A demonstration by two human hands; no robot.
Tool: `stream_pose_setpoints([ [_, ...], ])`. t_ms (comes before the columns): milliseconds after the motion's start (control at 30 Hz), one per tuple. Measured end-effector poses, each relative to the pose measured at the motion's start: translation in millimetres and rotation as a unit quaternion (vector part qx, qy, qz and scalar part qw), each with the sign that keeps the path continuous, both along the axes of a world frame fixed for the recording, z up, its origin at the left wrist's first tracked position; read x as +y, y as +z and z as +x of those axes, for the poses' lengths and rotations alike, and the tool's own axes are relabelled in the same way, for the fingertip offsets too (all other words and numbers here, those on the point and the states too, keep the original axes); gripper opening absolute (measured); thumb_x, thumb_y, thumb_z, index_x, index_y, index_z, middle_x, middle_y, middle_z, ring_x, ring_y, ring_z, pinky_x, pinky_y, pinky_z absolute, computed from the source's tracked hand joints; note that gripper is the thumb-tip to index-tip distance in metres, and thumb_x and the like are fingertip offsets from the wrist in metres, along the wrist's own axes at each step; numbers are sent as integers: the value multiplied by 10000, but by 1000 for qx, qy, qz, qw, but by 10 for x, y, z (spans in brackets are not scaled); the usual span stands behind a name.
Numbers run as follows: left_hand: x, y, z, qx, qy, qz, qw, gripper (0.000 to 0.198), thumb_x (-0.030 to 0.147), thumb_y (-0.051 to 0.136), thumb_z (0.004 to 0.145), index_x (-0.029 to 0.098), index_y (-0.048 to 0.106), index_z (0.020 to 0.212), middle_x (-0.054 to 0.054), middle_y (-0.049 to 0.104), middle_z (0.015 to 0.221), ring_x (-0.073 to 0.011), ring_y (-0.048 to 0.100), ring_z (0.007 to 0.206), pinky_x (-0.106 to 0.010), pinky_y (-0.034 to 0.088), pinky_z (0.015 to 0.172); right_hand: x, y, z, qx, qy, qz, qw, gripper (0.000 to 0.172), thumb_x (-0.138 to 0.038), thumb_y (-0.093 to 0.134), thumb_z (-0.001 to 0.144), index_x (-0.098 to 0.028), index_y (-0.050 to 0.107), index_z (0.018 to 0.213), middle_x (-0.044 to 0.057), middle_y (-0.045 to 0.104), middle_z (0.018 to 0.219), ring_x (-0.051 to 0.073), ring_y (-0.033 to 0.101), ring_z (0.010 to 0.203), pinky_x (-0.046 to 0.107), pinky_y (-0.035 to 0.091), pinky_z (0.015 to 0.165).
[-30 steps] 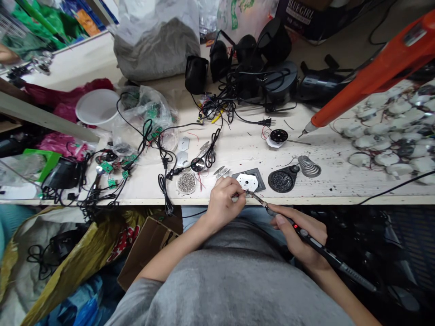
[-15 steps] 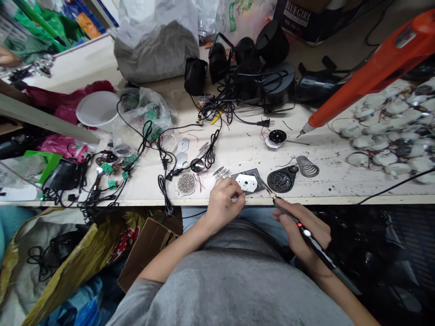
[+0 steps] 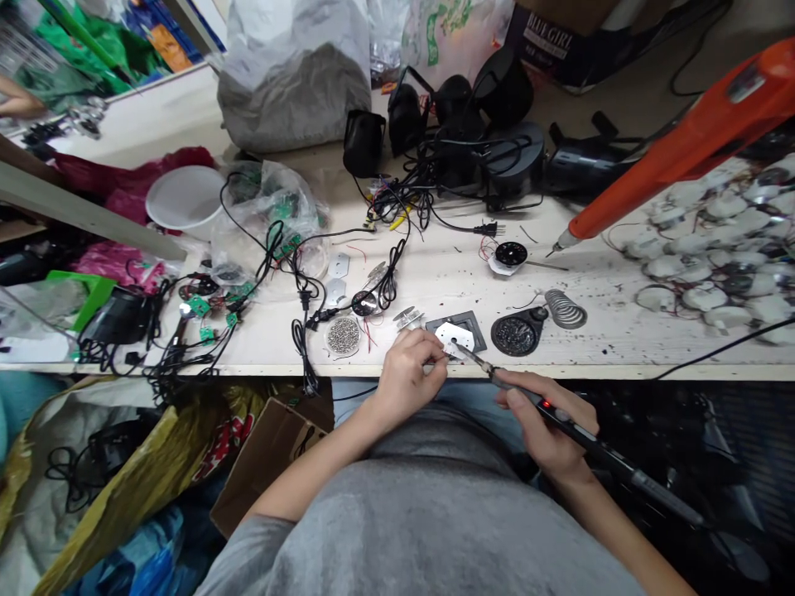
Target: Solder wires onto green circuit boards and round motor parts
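Note:
My right hand (image 3: 546, 422) grips a black soldering iron (image 3: 580, 426) like a pen, with a red light glowing on its body. Its metal tip reaches the edge of a white perforated metal plate (image 3: 452, 334). That plate lies on a dark square holder (image 3: 456, 323). My left hand (image 3: 410, 372) pinches a thin wire (image 3: 442, 354) between its fingertips, close to the iron's tip. The hand hides the rest of the wire. A round black tip-cleaning stand (image 3: 514, 335) and a metal coil iron holder (image 3: 566, 309) sit to the right of the plate.
Along the bench's front edge (image 3: 248, 370) lie a dish of small metal beads (image 3: 343, 337) and tangled black cables. Wired white discs (image 3: 701, 273) are heaped at right, beneath an orange power tool (image 3: 676, 157). Black speakers (image 3: 465, 116) stand behind.
The iron's tip has moved left from beside the holder back to the plate's edge. The plate sits slightly turned, and my left hand has stayed nearly still.

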State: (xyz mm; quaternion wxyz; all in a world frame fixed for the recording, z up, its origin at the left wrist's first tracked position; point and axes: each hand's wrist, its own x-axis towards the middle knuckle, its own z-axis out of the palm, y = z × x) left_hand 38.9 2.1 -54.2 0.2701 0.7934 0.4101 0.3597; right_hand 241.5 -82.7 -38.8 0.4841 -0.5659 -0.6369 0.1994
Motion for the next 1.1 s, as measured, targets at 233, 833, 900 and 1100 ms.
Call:
stream_pose_setpoints([
  [233,-18,-27,16,0,4,21,1000,147,72,655,850,198,626,780,-39,701,898,-190,656,867,-335,552,783,-78,-34,6,20,-3,12,1000,168,-181,641,963,-250,764,1055,13,821,950,175,775,670,304,687,665],
  [833,2,-12,11,3,0,18,1000,161,57,658,834,198,625,765,-35,707,891,-179,664,853,-322,556,778,-32,77,6,25,34,16,999,251,-110,661,914,-266,774,1076,6,816,962,156,769,675,264,658,651],
  [900,4,-10,10,5,0,14,1000,161,57,656,834,198,627,762,-35,706,893,-179,664,854,-324,557,782,-15,107,7,20,43,25,999,269,-99,660,908,-269,775,1083,3,812,929,162,774,710,262,656,666],
  [1100,6,7,9,15,1,9,1000,150,72,652,838,196,633,756,-35,704,892,-180,669,856,-328,561,782,-14,83,14,20,37,23,999,239,-119,659,918,-266,778,1064,3,813,920,160,778,728,259,658,688],
])
